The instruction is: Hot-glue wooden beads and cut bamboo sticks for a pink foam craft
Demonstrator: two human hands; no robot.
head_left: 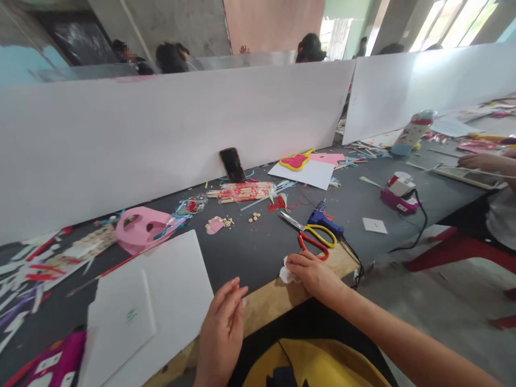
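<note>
At the table's front edge, my right hand (pixel 316 274) is closed on a crumpled white tissue-like wad (pixel 287 271), partly hidden by the fingers. My left hand (pixel 226 317) hovers near the same edge, fingers stretched out and holding nothing. Just beyond my right hand lie scissors (pixel 312 236) with one yellow and one red handle loop, blades partly apart. A blue glue gun (pixel 322 217) rests against them, its black cord running off the edge. Small pale beads (pixel 255 217) and a pink heart-shaped piece (pixel 215 226) sit farther back in the middle.
White paper sheets (pixel 177 285) lie left, beside a pink cut-out (pixel 141 228) and a paintbrush (pixel 116 266). A phone (pixel 233 164) leans on the white partition (pixel 181 123). Bagged sticks (pixel 245 192) lie before it. At right are a power strip (pixel 399 200), a bottle (pixel 413 134) and another person's hand (pixel 484 161).
</note>
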